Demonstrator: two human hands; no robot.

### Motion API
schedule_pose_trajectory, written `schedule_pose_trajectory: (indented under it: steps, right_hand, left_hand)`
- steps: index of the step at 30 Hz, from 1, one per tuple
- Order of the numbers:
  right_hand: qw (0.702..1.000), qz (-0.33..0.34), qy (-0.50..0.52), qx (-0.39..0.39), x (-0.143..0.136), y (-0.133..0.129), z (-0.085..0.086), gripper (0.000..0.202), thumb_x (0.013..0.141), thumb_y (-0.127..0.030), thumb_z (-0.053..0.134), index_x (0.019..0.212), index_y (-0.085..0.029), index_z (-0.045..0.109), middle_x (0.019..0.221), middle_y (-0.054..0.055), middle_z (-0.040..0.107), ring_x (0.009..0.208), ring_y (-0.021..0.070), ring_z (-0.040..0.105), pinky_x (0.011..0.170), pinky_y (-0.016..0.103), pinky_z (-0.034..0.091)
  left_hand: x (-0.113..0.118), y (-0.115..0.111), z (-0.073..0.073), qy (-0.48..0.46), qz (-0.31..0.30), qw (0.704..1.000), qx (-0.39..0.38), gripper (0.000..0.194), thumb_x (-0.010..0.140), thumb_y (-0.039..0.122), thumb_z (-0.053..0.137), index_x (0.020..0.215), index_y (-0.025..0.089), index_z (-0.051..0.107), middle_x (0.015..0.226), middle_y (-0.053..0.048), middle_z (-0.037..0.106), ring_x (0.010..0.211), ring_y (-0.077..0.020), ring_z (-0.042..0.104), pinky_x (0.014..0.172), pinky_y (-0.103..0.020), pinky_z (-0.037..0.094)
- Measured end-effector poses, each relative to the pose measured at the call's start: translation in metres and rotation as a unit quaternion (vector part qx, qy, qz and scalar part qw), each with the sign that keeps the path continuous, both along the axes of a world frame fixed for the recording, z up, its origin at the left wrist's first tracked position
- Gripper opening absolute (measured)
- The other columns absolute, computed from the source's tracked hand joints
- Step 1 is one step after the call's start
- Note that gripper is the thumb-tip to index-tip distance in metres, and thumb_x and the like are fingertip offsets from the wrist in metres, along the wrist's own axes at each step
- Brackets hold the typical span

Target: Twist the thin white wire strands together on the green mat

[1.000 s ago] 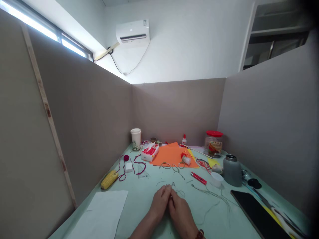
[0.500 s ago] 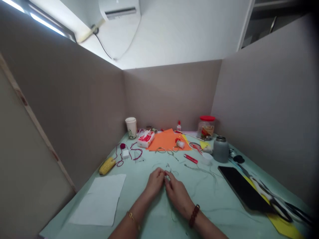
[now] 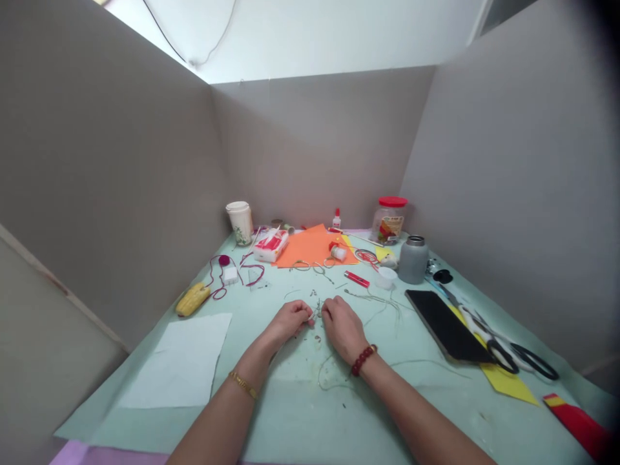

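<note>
Near the middle of the table, my left hand [image 3: 292, 319] is closed in a pinch on a thin pale cord [image 3: 312, 316], of which only a short bit shows at the fingertips. My right hand [image 3: 343, 327] faces it a small gap away, fingers curled down and pressed together; what they hold is hidden. A long thin greenish cord [image 3: 323, 386] loops below the right hand and runs off under the wrist to the right. Small scraps [image 3: 317, 338] lie scattered between and below the hands.
Beyond the hands lie a red lighter [image 3: 357, 279], loose cords [image 3: 378, 298] and orange paper [image 3: 310, 245]. A black tablet-like slab [image 3: 445, 326], scissors [image 3: 504, 352] and a grey jar [image 3: 413, 259] are to the right. White paper [image 3: 179, 361] and a yellow corn-shaped object [image 3: 192, 299] are at left.
My hands have moved apart from touching, opening a small gap between the fingertips. The view has tilted downward, showing more of the near table.
</note>
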State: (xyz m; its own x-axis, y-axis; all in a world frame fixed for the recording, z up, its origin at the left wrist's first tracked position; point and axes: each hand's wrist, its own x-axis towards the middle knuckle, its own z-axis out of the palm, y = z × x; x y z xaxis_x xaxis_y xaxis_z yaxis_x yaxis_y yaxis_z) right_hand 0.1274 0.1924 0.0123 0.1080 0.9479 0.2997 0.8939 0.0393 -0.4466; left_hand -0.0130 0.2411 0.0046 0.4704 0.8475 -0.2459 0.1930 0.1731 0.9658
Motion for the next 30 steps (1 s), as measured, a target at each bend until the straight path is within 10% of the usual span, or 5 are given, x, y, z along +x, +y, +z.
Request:
schedule_pose_trajectory:
  steps: [16, 30]
  right_hand:
    - [0.997, 0.022, 0.069, 0.029, -0.009, 0.007, -0.017, 0.014, 0.074, -0.012, 0.045, 0.065, -0.017, 0.054, 0.073, 0.003, 0.055, 0.072, 0.0141, 0.046, 0.063, 0.023, 0.030]
    - [0.985, 0.029, 0.168, -0.010, -0.013, 0.001, -0.013, 0.017, 0.074, -0.012, 0.041, 0.064, -0.018, 0.055, 0.066, 0.002, 0.058, 0.064, 0.0139, 0.049, 0.059, 0.023, 0.031]
  left_hand:
    - [0.002, 0.000, -0.006, 0.035, 0.014, 0.996, 0.075, 0.020, 0.068, 0.024, 0.055, 0.086, 0.015, 0.052, 0.049, 0.009, 0.039, 0.039, -0.0026, 0.028, 0.039, -0.016, 0.021]
    - [0.010, -0.007, -0.015, 0.105, 0.127, 0.961, 0.221, 0.009, 0.069, 0.024, 0.052, 0.068, 0.016, 0.055, 0.061, 0.003, 0.056, 0.058, -0.0085, 0.046, 0.055, -0.019, 0.034]
